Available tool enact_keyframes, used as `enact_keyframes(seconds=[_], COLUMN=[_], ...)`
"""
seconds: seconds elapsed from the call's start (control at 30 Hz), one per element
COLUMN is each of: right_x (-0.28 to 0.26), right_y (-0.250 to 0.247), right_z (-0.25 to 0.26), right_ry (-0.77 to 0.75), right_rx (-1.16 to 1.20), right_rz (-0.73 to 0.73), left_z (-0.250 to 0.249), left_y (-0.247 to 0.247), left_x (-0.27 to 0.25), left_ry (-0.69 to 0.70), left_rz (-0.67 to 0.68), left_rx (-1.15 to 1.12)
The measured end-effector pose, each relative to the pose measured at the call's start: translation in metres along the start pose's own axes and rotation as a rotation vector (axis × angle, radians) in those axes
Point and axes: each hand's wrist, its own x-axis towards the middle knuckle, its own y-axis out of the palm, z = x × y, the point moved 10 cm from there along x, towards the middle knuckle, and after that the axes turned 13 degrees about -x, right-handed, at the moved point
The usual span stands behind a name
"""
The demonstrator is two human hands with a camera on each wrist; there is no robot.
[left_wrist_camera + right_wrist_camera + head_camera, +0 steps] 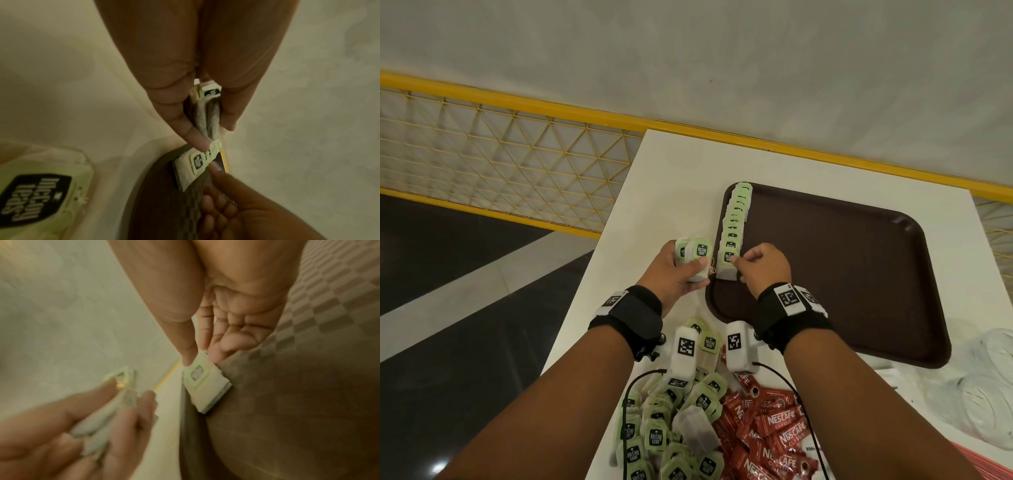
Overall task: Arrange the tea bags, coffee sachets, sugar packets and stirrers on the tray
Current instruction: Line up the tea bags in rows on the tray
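A brown tray [842,274] lies on the white table [671,192]. Several green-tagged tea bags [736,219] stand in an overlapping row along its left edge. My right hand [738,265] pinches the nearest tea bag of that row [205,386], thumb on its tag and fingers behind it. My left hand [690,263] hovers just left of the tray and grips a small bundle of tea bags [697,251], which the left wrist view shows squeezed between thumb and fingers [207,120]. No stirrers are in view.
A loose heap of tea bags [674,428] and red coffee sachets [774,431] lies near me, under my forearms. Clear plastic containers [983,387] sit at the right. A yellow mesh railing [517,154] runs behind the table, whose left edge drops to the floor.
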Motion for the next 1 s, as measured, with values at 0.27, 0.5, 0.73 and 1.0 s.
enact_keyframes(seconds=[0.27, 0.5, 0.73, 1.0], right_x=[-0.031, -0.027, -0.022, -0.007], right_y=[0.015, 0.013, 0.008, 0.013], right_z=[0.034, 0.022, 0.004, -0.014], right_ry=[-0.143, -0.092, -0.082, -0.048], right_rx=[0.327, 0.385, 0.295, 0.014], right_rz=[0.285, 0.289, 0.253, 0.11], left_z=[0.005, 0.005, 0.004, 0.003], left_y=[0.012, 0.01, 0.001, -0.012], left_x=[-0.005, -0.005, -0.005, -0.011], left_ry=[-0.034, -0.054, -0.036, -0.034], left_rz=[0.053, 0.002, -0.037, -0.069], left_rx=[0.066, -0.027, -0.052, -0.104])
